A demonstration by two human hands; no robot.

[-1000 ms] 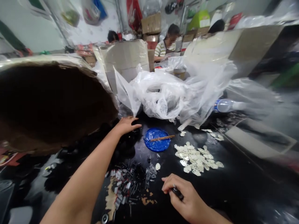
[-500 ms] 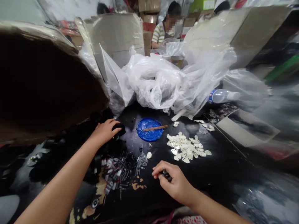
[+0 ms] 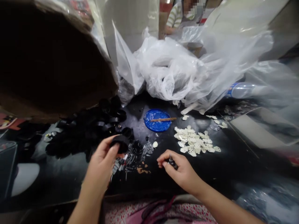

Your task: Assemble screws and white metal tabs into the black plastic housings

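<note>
My left hand (image 3: 101,158) is closed on a black round, hollow plastic part (image 3: 121,142), its thumb against the near side. Below that part lie small grey and silver cylinders (image 3: 119,165), with dark pins and springs beside them. My right hand (image 3: 181,169) is curled round a small dark metal piece (image 3: 172,161) with a thin tip sticking up; its exact kind is not clear. Between the hands are small grey pins (image 3: 147,149) and one loose cream plate (image 3: 155,144). Farther back, a wooden stick (image 3: 164,119) rests across a blue round lid (image 3: 157,127) smeared with paste.
Cream flat plates with holes (image 3: 193,143) are heaped at right. Black round parts (image 3: 70,138) cover the left, under a large dark box (image 3: 53,62). Clear plastic bags (image 3: 168,71) and a bottle (image 3: 240,90) lie behind. A person in a striped sleeve (image 3: 174,17) sits opposite.
My left hand has come back from the heap of black parts toward me, with a black round part in it. My right hand keeps its grip. The view has tipped downward.
</note>
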